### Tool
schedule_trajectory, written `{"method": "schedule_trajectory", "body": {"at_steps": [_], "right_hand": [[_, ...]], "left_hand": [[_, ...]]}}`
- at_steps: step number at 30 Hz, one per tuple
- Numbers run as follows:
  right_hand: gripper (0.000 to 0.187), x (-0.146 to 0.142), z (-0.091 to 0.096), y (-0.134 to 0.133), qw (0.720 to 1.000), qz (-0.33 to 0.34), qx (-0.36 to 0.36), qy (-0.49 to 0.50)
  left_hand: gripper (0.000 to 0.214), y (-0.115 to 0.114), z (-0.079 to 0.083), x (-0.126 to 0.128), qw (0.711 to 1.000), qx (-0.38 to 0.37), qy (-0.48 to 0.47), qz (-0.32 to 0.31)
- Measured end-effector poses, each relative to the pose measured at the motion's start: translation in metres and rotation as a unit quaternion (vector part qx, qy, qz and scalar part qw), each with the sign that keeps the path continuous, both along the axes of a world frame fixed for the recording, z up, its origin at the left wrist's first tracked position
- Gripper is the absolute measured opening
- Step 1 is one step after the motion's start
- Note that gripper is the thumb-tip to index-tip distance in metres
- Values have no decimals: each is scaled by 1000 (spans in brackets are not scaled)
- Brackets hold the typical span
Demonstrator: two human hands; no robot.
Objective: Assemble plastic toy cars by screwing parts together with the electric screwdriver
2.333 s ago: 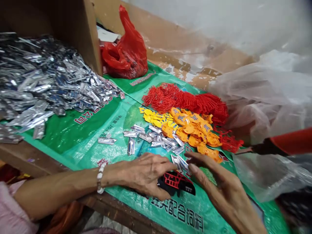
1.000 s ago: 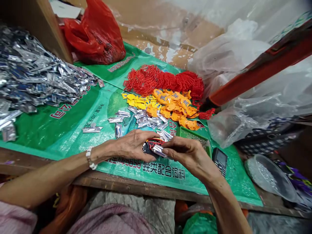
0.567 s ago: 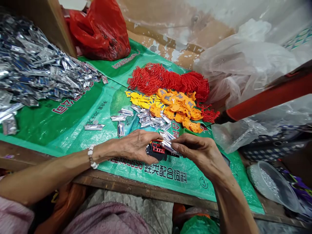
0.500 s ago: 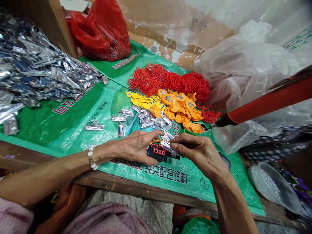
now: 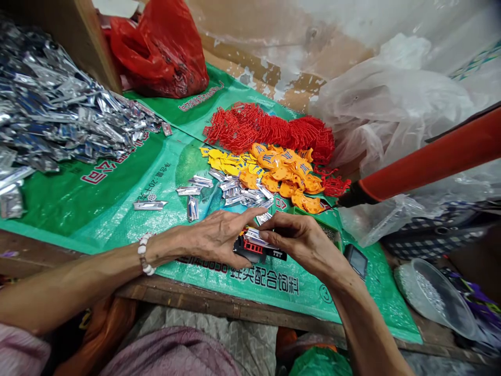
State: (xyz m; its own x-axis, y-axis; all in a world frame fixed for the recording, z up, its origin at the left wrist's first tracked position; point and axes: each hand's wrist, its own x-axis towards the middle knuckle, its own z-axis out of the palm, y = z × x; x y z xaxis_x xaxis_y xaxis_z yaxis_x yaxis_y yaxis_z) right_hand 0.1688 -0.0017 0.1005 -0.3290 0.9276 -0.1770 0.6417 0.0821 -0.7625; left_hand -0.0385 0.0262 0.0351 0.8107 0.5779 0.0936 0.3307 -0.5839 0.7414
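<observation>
Thumb and fingers of my left hand grip the left end of a small black plastic assembly, which carries a red ladder-like piece. A silver plastic piece is pinched between the thumb and fingers of my right hand and lies against the top of the assembly. My fingers partly cover the contact. Just beyond are loose silver pieces, yellow pieces, orange pieces and a heap of red plastic pieces.
A large pile of silver pieces covers the left. An orange-red tool with a black tip slants in from the right, above a small green tray. A dark flat device and a clear plastic tub are at the right.
My right hand has moved slightly left, bringing the silver piece down along the top of the black assembly. My left hand keeps its hold. The view has shifted a little.
</observation>
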Motion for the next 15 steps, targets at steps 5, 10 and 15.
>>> {"method": "schedule_trajectory", "body": {"at_steps": [5, 10, 15], "right_hand": [[19, 4, 0, -4, 999, 7, 3, 50], [45, 10, 4, -13, 991, -49, -55, 112], [36, 16, -3, -16, 954, -183, 19, 239]], "left_hand": [[99, 1, -3, 0, 1000, 1, -7, 2], [100, 2, -1, 1, 999, -22, -25, -16], [101, 1, 0, 0, 999, -20, -38, -17]]}}
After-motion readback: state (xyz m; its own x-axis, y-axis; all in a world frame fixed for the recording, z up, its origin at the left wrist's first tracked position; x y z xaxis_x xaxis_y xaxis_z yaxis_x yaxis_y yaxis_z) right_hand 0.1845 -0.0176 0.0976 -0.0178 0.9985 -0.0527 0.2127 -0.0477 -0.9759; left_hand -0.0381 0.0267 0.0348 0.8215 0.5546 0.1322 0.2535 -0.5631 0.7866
